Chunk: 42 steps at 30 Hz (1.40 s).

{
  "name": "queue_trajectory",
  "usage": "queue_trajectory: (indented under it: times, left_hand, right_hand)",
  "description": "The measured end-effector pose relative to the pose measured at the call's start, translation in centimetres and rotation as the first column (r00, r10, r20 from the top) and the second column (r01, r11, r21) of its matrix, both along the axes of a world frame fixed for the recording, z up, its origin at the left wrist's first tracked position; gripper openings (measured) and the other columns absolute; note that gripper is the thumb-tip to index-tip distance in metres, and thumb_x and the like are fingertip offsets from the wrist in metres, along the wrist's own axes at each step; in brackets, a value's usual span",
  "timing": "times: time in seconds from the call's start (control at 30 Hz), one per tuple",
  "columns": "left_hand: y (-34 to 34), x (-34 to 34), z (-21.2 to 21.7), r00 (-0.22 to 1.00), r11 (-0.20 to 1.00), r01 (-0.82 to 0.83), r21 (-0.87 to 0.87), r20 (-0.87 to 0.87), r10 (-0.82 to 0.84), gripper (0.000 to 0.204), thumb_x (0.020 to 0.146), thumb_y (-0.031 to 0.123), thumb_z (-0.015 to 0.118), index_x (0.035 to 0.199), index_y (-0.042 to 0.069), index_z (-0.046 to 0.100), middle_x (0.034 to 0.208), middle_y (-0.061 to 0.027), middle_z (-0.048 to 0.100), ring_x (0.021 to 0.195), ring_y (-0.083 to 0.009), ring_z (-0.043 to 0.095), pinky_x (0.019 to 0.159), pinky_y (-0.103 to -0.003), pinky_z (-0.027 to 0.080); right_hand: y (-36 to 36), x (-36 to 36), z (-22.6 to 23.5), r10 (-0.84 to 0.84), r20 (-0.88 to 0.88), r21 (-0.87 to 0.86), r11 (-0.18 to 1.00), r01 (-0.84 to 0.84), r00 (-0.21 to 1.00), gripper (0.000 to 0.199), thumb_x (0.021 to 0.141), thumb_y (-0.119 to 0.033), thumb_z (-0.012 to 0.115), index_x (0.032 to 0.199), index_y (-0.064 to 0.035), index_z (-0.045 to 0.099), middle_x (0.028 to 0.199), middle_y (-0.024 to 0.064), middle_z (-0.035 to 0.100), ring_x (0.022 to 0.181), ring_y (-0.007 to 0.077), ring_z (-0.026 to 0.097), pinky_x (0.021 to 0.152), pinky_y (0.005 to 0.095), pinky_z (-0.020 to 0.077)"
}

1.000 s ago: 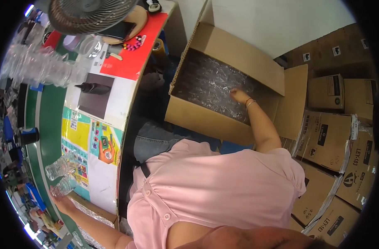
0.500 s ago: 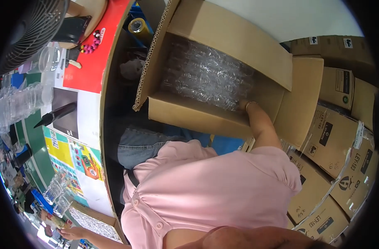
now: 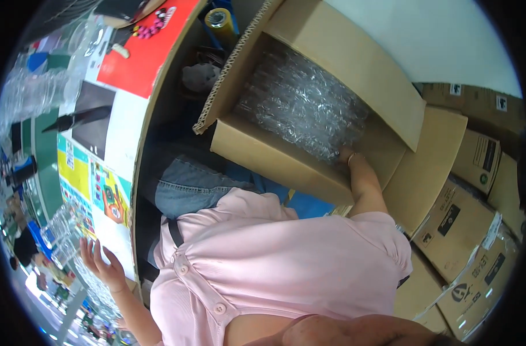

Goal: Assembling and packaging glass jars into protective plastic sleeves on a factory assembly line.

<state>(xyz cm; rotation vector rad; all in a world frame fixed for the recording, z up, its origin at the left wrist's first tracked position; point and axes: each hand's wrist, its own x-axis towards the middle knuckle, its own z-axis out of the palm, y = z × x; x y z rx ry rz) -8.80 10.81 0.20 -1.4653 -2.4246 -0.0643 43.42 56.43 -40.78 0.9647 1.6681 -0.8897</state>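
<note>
My right hand (image 3: 348, 154) reaches down into an open cardboard box (image 3: 268, 154), a ring-like bracelet at its wrist. It is at the near right end of a layer of clear plastic containers (image 3: 309, 106) packed inside. The fingers are hidden in the box's shade, so whether they grip a container does not show. At the lower left, my left hand (image 3: 106, 266) is raised beside the table edge, fingers apart and nothing in them. Just beyond its fingertips several clear plastic containers (image 3: 61, 230) stand on the table.
A table on the left bears a black pointed tool (image 3: 78, 119), a pink bead string (image 3: 150, 26) and stacked clear containers (image 3: 38, 92). A tape roll (image 3: 218, 20) stands behind the box. Sealed cartons (image 3: 456, 222) are stacked at the right. Other people work at the far lower left.
My left hand has moved up along the table edge, away from the box of clear containers at the lower left. My right hand stays in the cardboard box. The view has tilted.
</note>
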Motion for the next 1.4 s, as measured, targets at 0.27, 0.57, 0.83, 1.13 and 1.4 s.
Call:
queue_trajectory:
  times: [0.27, 0.57, 0.83, 1.13, 1.4]
  left_hand:
    - [0.7, 2.0, -1.2, 0.973, 0.996, -0.069, 0.059, 0.223, 0.055, 0.031, 0.083, -0.006, 0.051, 0.113, 0.001, 0.052, 0.126, -0.0187, 0.046, 0.116, -0.0336, 0.048, 0.095, -0.040, 0.040]
    - [9.6, 5.6, -3.5, 0.797, 0.964, 0.198, 0.177, 0.543, -0.263, 0.041, 0.072, -0.007, 0.059, 0.112, 0.003, 0.053, 0.114, -0.0180, 0.054, 0.099, -0.0341, 0.055, 0.085, -0.038, 0.046]
    - [14.6, 7.7, -5.6, 0.485, 0.858, 0.500, 0.114, 0.784, -0.388, 0.044, 0.074, 0.004, 0.064, 0.116, 0.006, 0.052, 0.116, -0.0149, 0.054, 0.106, -0.0313, 0.053, 0.090, -0.039, 0.043]
    - [26.7, 11.7, -0.7, 0.341, 0.476, 0.818, 0.323, 0.394, -0.854, 0.085, 0.061, 0.037, 0.077, 0.135, 0.023, 0.037, 0.145, -0.0180, 0.020, 0.134, -0.0384, 0.020, 0.103, -0.059, 0.021]
    - [31.3, 11.3, -7.6, 0.374, 0.349, 0.833, 0.428, 0.027, -0.927, 0.044, 0.077, 0.031, 0.057, 0.117, 0.013, 0.054, 0.125, -0.0129, 0.048, 0.122, -0.0344, 0.040, 0.091, -0.061, 0.031]
  right_hand:
    - [0.4, 1.8, 0.1, -0.150, -0.228, 0.055, 0.984, 0.167, 0.962, 0.063, 0.054, -0.032, 0.079, 0.105, -0.0006, 0.061, 0.103, 0.0170, 0.063, 0.096, 0.0279, 0.060, 0.086, 0.0363, 0.0472]
    - [-2.5, 5.5, 2.0, -0.033, -0.436, 0.216, 0.966, 0.140, 0.899, 0.063, 0.067, -0.037, 0.072, 0.116, -0.0001, 0.056, 0.109, 0.0207, 0.060, 0.106, 0.0319, 0.055, 0.090, 0.0393, 0.0425]
    - [1.5, -7.1, 23.7, -0.427, 0.057, -0.406, 0.816, 0.412, 0.903, 0.085, 0.074, -0.058, 0.063, 0.129, 0.0033, 0.041, 0.135, 0.0230, 0.037, 0.108, 0.0271, 0.053, 0.060, 0.0369, 0.0571]
    - [-0.1, -22.2, 34.4, -0.847, -0.271, -0.825, 0.449, 0.343, 0.457, 0.056, 0.093, -0.046, 0.042, 0.131, -0.0062, 0.038, 0.123, 0.0128, 0.052, 0.106, 0.0239, 0.056, 0.081, 0.0388, 0.0522]
    - [-3.5, -42.9, 25.8, -0.655, -0.640, -0.757, 0.628, -0.180, 0.402, 0.053, 0.092, -0.041, 0.045, 0.133, -0.0062, 0.038, 0.132, 0.0115, 0.045, 0.120, 0.0233, 0.045, 0.096, 0.0396, 0.0407]
